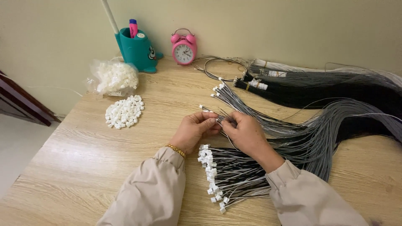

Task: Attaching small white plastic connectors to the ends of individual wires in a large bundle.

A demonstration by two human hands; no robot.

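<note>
Head view is showing both hands meeting over the middle of the wooden desk (83, 167). The left hand (193, 129) is curling its fingers closed around thin grey wires (234, 104), pinching them near their white-tipped ends, and the right hand (247, 133) is closing thumb and fingers on the same strands just beside it. Whether a loose connector is sitting between the fingertips is too small to tell.

Judging by the layout, the step in hand is looking like fitting or sorting wire ends: a fan of finished wires (226, 175) with white plugs is lying just below the wrists, and a pile of loose white connectors (124, 111) is waiting to the left, near a clear bag (114, 77) of more. The next move is calling for a fine fingertip pinch and a steady pull without snagging neighbouring strands.

Black and grey wire bundles (326, 90) are crowding the right side, reaching the frame's edge. Open room is lying on the left and near the front edge. A teal pen holder (138, 50) and pink alarm clock (184, 49) are standing at the back, well apart.
</note>
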